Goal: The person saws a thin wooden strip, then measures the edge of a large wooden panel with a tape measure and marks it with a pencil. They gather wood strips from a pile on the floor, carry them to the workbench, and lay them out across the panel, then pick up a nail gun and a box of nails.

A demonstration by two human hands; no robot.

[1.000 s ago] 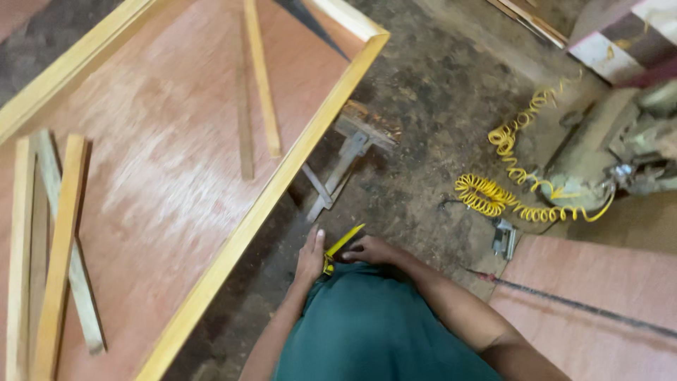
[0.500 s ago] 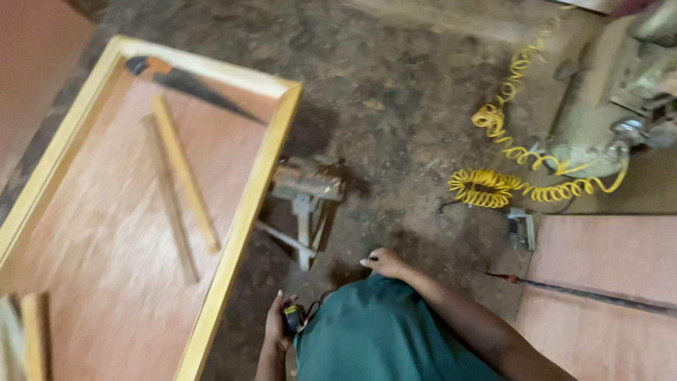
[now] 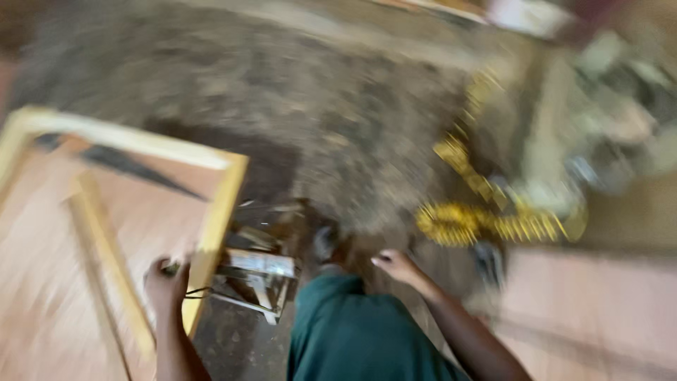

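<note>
Though the frame is badly smeared, the left hand (image 3: 167,282) shows closed around a small dark object (image 3: 170,267) — too blurred to name — right at the near corner of the frame (image 3: 211,233), a pale wooden rim around a reddish panel (image 3: 49,282). A thin cord or strap seems to trail from that hand toward the sawhorse (image 3: 257,275) just beside the frame. The right hand (image 3: 397,266) hangs free above the dirt floor (image 3: 338,127), fingers loosely curled, holding nothing that I can see. Loose battens (image 3: 106,247) and a handsaw (image 3: 134,169) lie on the panel; a yellow coiled hose (image 3: 486,219) sits on the floor to the right, near a machine (only a pale blur here).

Risks, as I judge them: the trailing cord could snag on the sawhorse and jerk the object loose, and the hose lies close enough to the feet to trip on — especially with the view swinging this fast.
</note>
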